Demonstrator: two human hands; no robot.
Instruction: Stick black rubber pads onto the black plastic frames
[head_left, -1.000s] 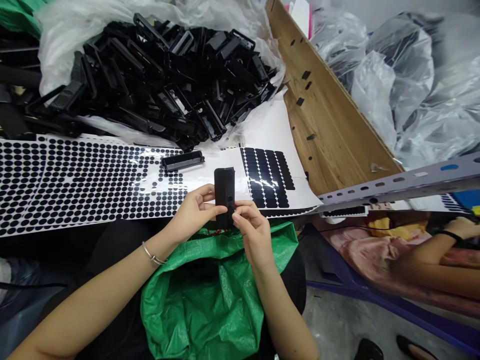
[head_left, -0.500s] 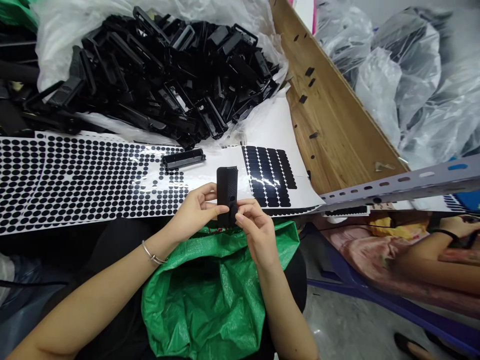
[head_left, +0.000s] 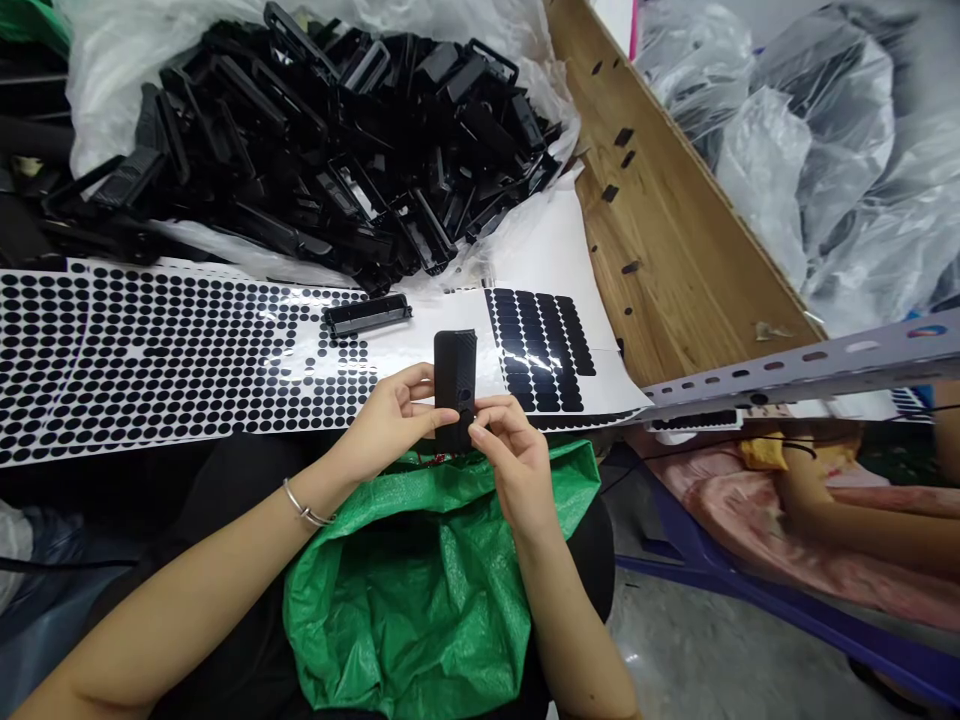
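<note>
My left hand (head_left: pixel 388 412) is closed on a black plastic housing (head_left: pixel 454 365), thumb across its lower front and fingers behind. The housing stands upright, with a ribbed surface and dark round spots low on its face. At its lower right edge, my right hand (head_left: pixel 516 450) pinches a small round black sticker, mostly hidden by thumb and fingertips and against the housing. Behind my hands lie a sheet of round black stickers (head_left: pixel 187 350) and a sheet of oblong black stickers (head_left: pixel 536 350). Another black housing (head_left: pixel 369 315) rests on its side on the round-sticker sheet.
A heap of black housings (head_left: pixel 337 150) fills clear plastic at the back. An open green woven bag (head_left: pixel 409 600) sits in my lap. To the right run a wooden board (head_left: pixel 667 250) and a perforated metal rail (head_left: pixel 810 360). Another person's arm (head_left: pixel 862 530) shows beyond.
The housing stays in my left hand at nearly the same place. My right fingertips have shifted slightly against its lower edge. The other person's arm at right has moved.
</note>
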